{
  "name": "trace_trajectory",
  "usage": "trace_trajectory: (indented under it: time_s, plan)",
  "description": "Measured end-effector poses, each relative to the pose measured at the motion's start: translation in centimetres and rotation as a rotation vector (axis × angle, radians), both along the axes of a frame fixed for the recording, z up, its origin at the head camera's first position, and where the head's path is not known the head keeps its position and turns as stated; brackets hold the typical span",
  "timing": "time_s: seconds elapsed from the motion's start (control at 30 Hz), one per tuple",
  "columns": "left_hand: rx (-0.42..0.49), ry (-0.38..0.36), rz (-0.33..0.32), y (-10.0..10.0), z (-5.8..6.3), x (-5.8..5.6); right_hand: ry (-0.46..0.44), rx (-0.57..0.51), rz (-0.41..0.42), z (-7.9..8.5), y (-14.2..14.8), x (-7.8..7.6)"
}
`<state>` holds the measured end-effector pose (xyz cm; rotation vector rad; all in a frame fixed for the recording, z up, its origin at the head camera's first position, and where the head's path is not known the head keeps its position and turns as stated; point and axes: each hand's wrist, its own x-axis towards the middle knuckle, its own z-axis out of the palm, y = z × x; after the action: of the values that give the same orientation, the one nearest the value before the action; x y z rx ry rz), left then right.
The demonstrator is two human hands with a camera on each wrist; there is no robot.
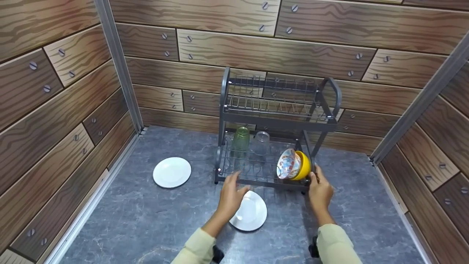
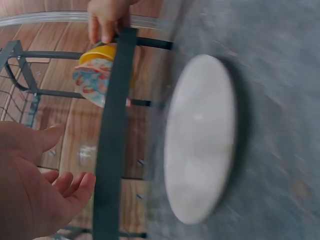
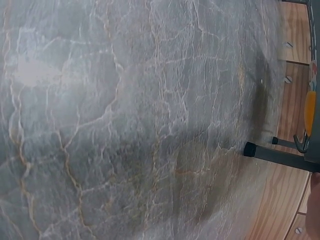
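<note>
A dark grey two-tier dish rack [image 1: 278,123] stands on the floor. My right hand [image 1: 321,192] grips its lower right front corner, beside a tilted yellow bowl [image 1: 304,165] and a patterned bowl [image 1: 285,164] nested against it. In the right wrist view only a sliver of that hand shows at the edge, by a rack leg [image 3: 280,156]. My left hand [image 1: 230,196] hovers before the rack's lower front edge with fingers spread, holding nothing. Below it, partly covered by the hand in the head view, lies a white plate [image 1: 253,212]; the left wrist view shows this plate [image 2: 200,140] whole.
A green glass [image 1: 241,139] and a clear glass [image 1: 261,142] stand on the lower tier, left of the bowls. Another white plate [image 1: 172,172] lies on the grey marbled floor to the left. Wood-patterned walls [image 1: 220,47] enclose the back and both sides.
</note>
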<state>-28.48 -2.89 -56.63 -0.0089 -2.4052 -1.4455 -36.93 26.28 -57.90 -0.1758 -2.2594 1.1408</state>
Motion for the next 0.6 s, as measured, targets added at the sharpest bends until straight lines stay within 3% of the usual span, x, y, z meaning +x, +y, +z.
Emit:
trace_trajectory:
  time_s: [0.27,0.6]
  plan:
    - [-0.008,-0.049,0.047,-2.0,-2.7,2.0,-0.002,0.009,-0.01,0.0,0.2,-0.3]
    - [0.013,-0.181,0.103,-3.3,-4.9,2.9,0.002,0.015,-0.009,-0.1,0.3,-0.2]
